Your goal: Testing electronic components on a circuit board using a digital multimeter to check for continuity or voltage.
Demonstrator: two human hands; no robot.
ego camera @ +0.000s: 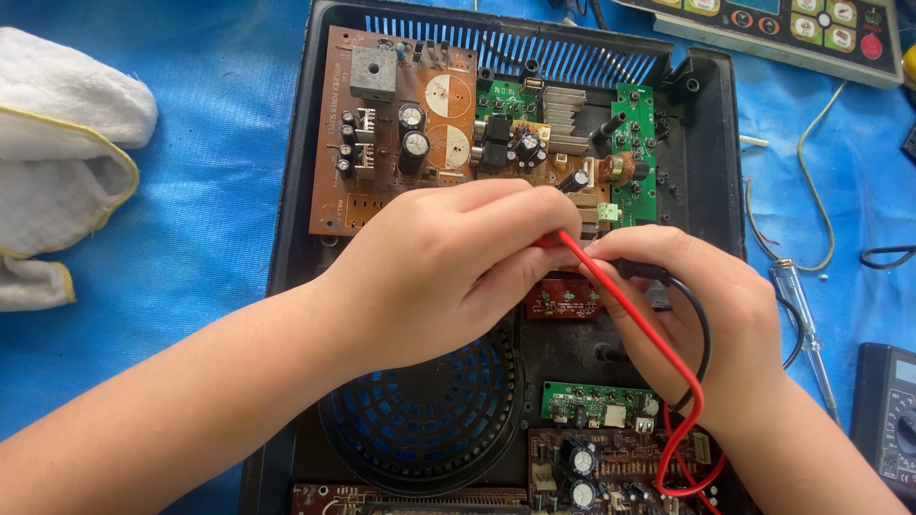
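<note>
Head view is showing the left hand [448, 272] pinching the red lead [630, 319] and the right hand [701, 305] gripping the black lead [701, 324], both probing the open case's [286, 238] boards, nothing reassembled.

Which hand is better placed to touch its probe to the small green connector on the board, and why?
Likely the left hand: it pinches the red probe right beside the green connector. The right hand, holding the black probe, sits lower, farther from it.

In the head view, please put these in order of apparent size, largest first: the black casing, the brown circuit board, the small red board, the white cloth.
1. black casing
2. white cloth, though cut off by the frame edge
3. brown circuit board, partly hidden by the left hand
4. small red board, mostly covered
</note>
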